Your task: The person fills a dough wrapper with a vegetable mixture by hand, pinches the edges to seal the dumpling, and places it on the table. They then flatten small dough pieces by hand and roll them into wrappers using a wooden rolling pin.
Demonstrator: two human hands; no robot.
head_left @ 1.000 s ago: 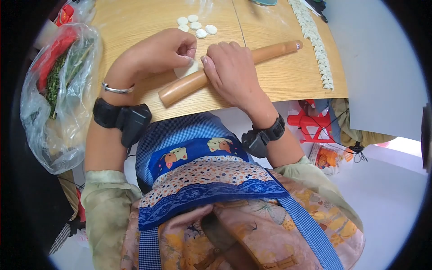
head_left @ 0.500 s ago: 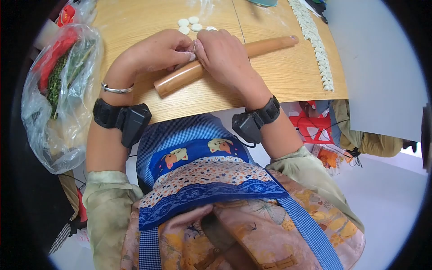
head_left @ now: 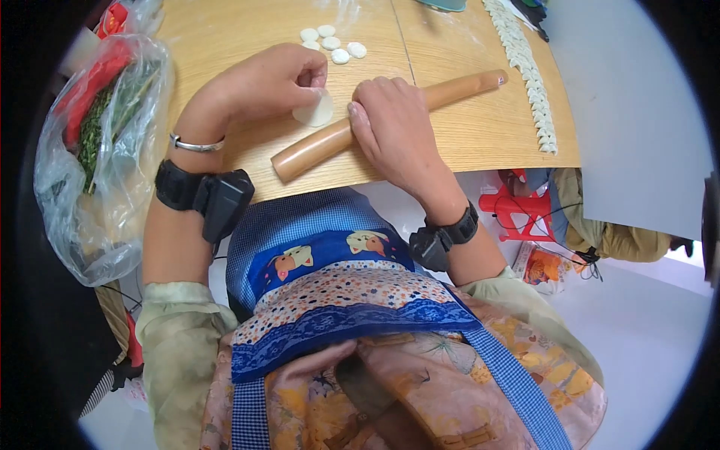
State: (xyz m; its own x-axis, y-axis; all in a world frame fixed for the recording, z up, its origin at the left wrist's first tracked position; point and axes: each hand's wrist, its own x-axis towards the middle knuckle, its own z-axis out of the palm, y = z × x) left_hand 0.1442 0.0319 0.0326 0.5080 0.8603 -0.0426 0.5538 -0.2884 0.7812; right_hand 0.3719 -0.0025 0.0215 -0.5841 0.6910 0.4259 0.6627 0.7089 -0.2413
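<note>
My left hand (head_left: 276, 81) is closed, its thumb and fingers pinching the edge of a thin round dough wrapper (head_left: 316, 112) on the wooden table. With fingers curled over it, my right hand (head_left: 396, 127) grips a wooden rolling pin (head_left: 313, 152), which lies slantwise near the table's front edge. The near end of the pin sits just below the wrapper, apart from it. Beyond my hands lie several small flattened dough pieces (head_left: 356, 50), one partly hidden by my left hand.
Along the right side of the table (head_left: 480, 135) runs a long row of small folded dough pieces (head_left: 531, 82). A clear plastic bag (head_left: 112, 202) with green stalks and something red stands at the left. A green object (head_left: 444, 4) shows at the far edge; a red stool (head_left: 517, 217) is below right.
My right hand and the rolling pin have moved right and toward me, away from my left hand. The wrapper and more of the small dough pieces now show.
</note>
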